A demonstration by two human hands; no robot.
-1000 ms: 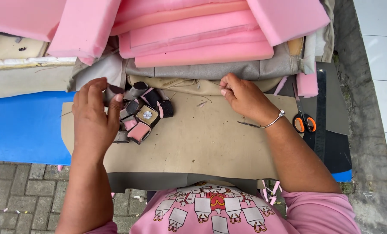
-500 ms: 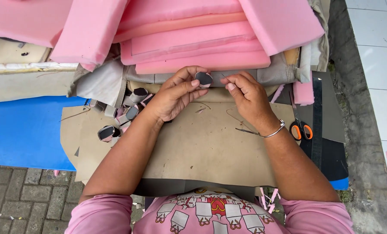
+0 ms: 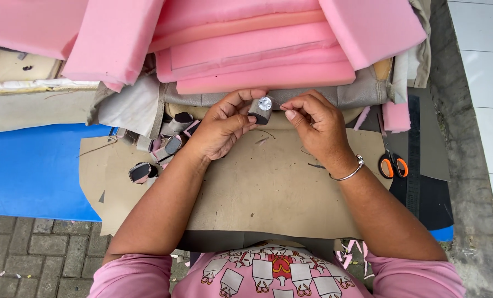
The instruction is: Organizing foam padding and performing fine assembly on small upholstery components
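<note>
Both hands are meeting over the tan sheet (image 3: 268,182): left hand (image 3: 224,127) fingers are clamping a small grey piece (image 3: 261,109) steady, while right hand (image 3: 318,124) fingertips are pinching together just beside its shiny cap, seemingly working a thread.

A small grey fabric-covered piece with a shiny round silver cap (image 3: 261,109) is held upright above the tan cardboard sheet (image 3: 268,182).

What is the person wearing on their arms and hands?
Both hands are bare, with no gloves. The left hand has nothing on its wrist. The right hand has a thin silver bangle around the wrist. Both forearms are uncovered, and short pink sleeves cover only the upper arms.
</note>
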